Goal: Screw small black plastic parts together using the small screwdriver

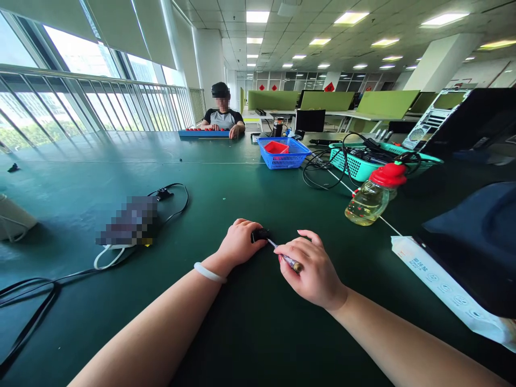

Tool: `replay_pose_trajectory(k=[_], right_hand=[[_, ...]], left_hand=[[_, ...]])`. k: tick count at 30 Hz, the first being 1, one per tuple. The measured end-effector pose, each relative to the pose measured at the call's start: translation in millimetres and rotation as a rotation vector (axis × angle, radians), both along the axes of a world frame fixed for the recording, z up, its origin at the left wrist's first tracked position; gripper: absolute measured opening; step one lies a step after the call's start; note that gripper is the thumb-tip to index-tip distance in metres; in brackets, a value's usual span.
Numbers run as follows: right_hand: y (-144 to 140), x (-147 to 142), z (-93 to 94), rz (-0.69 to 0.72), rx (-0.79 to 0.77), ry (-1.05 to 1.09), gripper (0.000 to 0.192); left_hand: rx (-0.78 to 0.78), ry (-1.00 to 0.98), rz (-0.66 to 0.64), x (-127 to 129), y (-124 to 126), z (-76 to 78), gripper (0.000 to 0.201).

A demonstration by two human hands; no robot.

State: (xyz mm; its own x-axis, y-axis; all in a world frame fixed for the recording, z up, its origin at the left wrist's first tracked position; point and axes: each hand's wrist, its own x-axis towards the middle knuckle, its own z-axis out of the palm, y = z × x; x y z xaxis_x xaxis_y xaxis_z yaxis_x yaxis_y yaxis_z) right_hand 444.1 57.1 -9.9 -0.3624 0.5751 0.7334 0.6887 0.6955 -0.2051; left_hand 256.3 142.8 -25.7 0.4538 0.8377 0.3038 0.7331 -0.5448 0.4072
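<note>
My left hand [241, 242] is closed around a small black part [262, 234] and keeps it low against the dark green tabletop. Its exact kind is too small to make out, and my fingers cover some of it. A slim screwdriver [291, 262] with a metal shaft is pinched in my right hand [312, 269]. The shaft slants to the left, and its tip meets or nearly meets the right end of the black part. A white bangle [209, 273] circles my left wrist.
Rightward stand a red-lidded bottle [368, 199], a teal basket [357, 165] of cables and a white packet [443, 285]. A blue basket [282, 160] holds a red tray. On the left lies a pixelated device [131, 220] with cords. Across the table sits a person [221, 115] behind a blue tray.
</note>
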Motion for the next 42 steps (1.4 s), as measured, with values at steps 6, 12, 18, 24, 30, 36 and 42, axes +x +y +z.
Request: replay_pose_trajectory(k=[6, 12, 18, 24, 30, 36, 42], right_hand=[[-1.4, -1.1, 1.6, -0.009, 0.049, -0.065, 0.015], [-7.7, -5.6, -0.3, 0.051, 0.009, -0.280, 0.022], [-6.7, -4.1, 0.5, 0.018, -0.001, -0.249, 0.019], [-5.7, -2.0, 4.6, 0.004, 0.016, -0.192, 0.016], [-6.5, -3.7, 2.6, 0.008, 0.023, -0.203, 0.015], [-5.6, -2.6, 2.5, -0.001, 0.031, -0.161, 0.013], [-5.8, -2.9, 2.9, -0.001, 0.032, -0.162, 0.014]], left_hand=[[0.002, -0.002, 0.015, 0.6, 0.1, -0.3, 0.029], [0.003, 0.013, 0.025, 1.7, 0.5, -0.7, 0.028], [-0.006, 0.018, 0.021, 1.4, -0.2, -0.5, 0.029], [0.000, 0.028, 0.018, 1.3, -0.2, 0.5, 0.029], [-0.003, 0.023, 0.015, 0.9, 0.0, -0.3, 0.029], [0.002, 0.024, 0.017, 0.4, -0.2, -1.2, 0.031], [0.013, 0.032, 0.009, 0.4, 0.0, -1.5, 0.029]])
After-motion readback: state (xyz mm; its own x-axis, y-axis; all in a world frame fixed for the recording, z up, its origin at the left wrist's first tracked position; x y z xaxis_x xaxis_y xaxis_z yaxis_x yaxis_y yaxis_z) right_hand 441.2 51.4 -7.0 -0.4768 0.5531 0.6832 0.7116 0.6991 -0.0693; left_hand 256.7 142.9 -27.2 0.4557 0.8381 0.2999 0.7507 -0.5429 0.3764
